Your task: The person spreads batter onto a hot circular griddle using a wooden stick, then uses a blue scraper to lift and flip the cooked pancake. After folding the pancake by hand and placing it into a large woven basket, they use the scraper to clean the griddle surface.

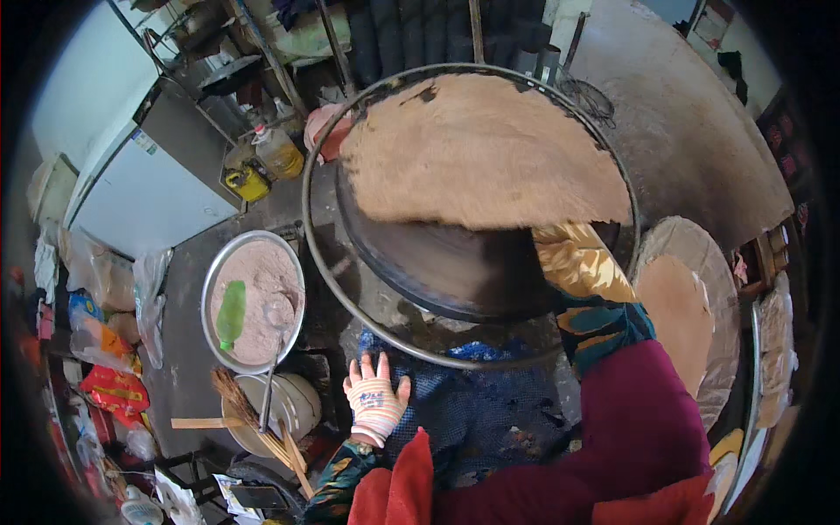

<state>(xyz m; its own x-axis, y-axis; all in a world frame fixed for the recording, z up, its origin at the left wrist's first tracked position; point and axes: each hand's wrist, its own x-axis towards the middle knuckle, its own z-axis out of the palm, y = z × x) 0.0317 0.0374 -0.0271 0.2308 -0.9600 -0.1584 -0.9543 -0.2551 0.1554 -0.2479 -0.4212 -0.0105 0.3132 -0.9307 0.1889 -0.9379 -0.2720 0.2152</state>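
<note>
A broad thin brown flatbread sheet [485, 151] spans the upper part of a round dark griddle [426, 262], inside a large metal hoop [321, 262]. My right arm, in a gold and patterned sleeve, reaches to the sheet's lower edge; the sheet hides my right hand. My left hand [376, 397], in a striped glove, holds nothing, its fingers spread just below the hoop over blue cloth [459, 400]. Left of it stands a metal basin [209, 308] of pinkish flour or meal [259, 275] with a green plastic bottle [231, 315] and a ladle [270, 380].
A bucket [302, 400] holding a straw brush [233, 394] and wooden sticks [295, 453] stands below the basin. At right, another brown sheet [672, 315] lies on a round board [722, 341]. Oil jugs [279, 154] and a white appliance [151, 197] stand at upper left.
</note>
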